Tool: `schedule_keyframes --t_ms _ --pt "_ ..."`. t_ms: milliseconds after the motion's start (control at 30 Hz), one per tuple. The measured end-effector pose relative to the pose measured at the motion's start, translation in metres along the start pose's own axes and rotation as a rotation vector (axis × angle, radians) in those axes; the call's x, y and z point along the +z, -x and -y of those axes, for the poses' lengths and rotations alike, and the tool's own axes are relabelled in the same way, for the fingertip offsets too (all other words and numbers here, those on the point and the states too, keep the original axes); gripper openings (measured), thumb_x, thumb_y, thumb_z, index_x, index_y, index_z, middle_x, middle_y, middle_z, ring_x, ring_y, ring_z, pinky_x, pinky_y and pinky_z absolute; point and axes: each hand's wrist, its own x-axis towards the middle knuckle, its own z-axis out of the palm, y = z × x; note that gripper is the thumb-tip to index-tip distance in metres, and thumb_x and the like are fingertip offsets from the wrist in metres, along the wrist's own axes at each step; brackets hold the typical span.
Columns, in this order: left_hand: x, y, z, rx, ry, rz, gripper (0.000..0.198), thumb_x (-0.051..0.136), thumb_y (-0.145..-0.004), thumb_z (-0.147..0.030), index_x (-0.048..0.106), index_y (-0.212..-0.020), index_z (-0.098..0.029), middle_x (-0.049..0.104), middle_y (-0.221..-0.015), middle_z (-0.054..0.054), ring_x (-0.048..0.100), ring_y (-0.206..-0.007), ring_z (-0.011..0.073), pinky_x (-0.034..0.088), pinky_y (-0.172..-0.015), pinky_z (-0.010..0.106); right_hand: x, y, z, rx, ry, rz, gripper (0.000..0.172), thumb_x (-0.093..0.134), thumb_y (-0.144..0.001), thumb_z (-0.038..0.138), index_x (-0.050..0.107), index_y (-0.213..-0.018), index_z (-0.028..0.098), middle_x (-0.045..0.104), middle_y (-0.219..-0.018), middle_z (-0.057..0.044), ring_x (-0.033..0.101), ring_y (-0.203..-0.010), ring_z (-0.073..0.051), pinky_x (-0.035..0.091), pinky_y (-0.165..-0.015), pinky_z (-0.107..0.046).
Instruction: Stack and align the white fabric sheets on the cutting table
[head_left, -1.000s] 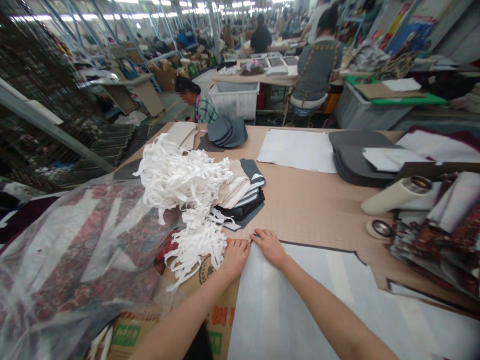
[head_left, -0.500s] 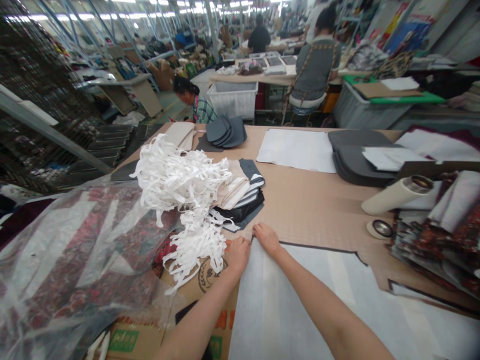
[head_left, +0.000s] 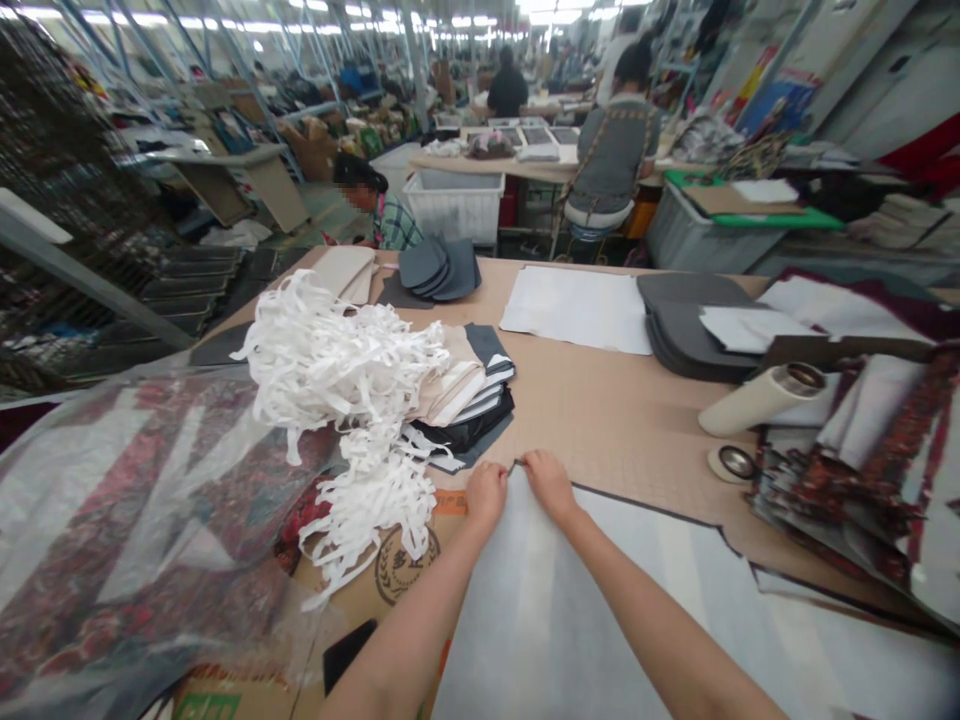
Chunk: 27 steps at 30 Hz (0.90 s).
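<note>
- The left hand and right hand sit side by side at the far corner of a white sheet, fingers curled down on its edge; both seem to pinch the corner, though the fingertips hide the exact grip.
- Between the two hands a dark tip pokes out, likely the corner of a darker layer under the sheet, so the hands look set there to line up or part the layers.
- The sheet lies flat on the table, running back toward the person, with a dark rim along its far edge.
- Just left of the left hand a heap of white strips spills over a cardboard box; it rests partly on a stack of folded cloth.
- Farther left, clear plastic covers patterned fabric.
- To the right, well apart from the hands, lie a roll, a tape ring and piles of patterned pieces, kept within reach.
- Grey pads and a second white sheet lie across the table.
- Beyond, a person in a grey top sits at another bench.
</note>
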Motion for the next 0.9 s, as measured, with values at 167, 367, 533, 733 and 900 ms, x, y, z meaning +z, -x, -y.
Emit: schedule_keyframes --t_ms 167,367,533,733,900 --pt "-0.001 0.002 0.005 0.038 0.034 0.027 0.022 0.048 -0.080 -0.012 0.065 -0.094 -0.016 0.064 -0.092 0.005 0.055 -0.091 0.0161 0.041 -0.082 0.027 0.008 0.013 0.003 -0.234 -0.035 -0.028 0.026 0.047 -0.087 0.017 0.058 -0.110 0.021 0.057 -0.107 -0.008 0.047 -0.098 -0.020 0.038 -0.083 -0.032" --pt "0.002 0.009 0.006 0.104 -0.070 0.048 0.022 0.046 -0.085 -0.020 0.064 -0.098 -0.021 0.060 -0.090 0.004 0.053 -0.089 0.0162 0.041 -0.079 0.027 0.015 0.013 -0.004 -0.217 -0.090 -0.049 0.028 0.047 -0.087 0.016 0.059 -0.112 0.021 0.058 -0.106 -0.008 0.048 -0.099 -0.020 0.041 -0.084 -0.034" --pt "0.006 0.014 0.008 0.252 -0.268 0.022 0.021 0.043 -0.088 -0.021 0.061 -0.099 -0.023 0.057 -0.091 0.005 0.049 -0.087 0.0180 0.039 -0.076 0.031 0.014 0.011 -0.008 -0.212 -0.131 -0.037 0.027 0.047 -0.087 0.016 0.061 -0.109 0.022 0.059 -0.104 -0.007 0.049 -0.098 -0.019 0.042 -0.084 -0.034" --pt "0.010 0.016 0.010 0.312 -0.341 -0.006 0.022 0.043 -0.088 -0.019 0.058 -0.104 -0.022 0.055 -0.092 0.005 0.048 -0.086 0.0186 0.039 -0.075 0.032 0.007 0.017 -0.010 -0.297 -0.124 -0.007 0.035 0.047 -0.086 0.014 0.054 -0.119 0.021 0.055 -0.115 -0.010 0.045 -0.108 -0.020 0.041 -0.090 -0.036" --pt "0.006 0.016 0.009 0.313 -0.345 0.001 0.022 0.042 -0.089 -0.018 0.057 -0.104 -0.023 0.055 -0.091 0.005 0.048 -0.086 0.0183 0.038 -0.073 0.032 0.008 0.018 -0.012 -0.329 -0.084 0.007 0.039 0.047 -0.085 0.013 0.052 -0.122 0.023 0.052 -0.121 -0.010 0.042 -0.112 -0.020 0.039 -0.092 -0.038"
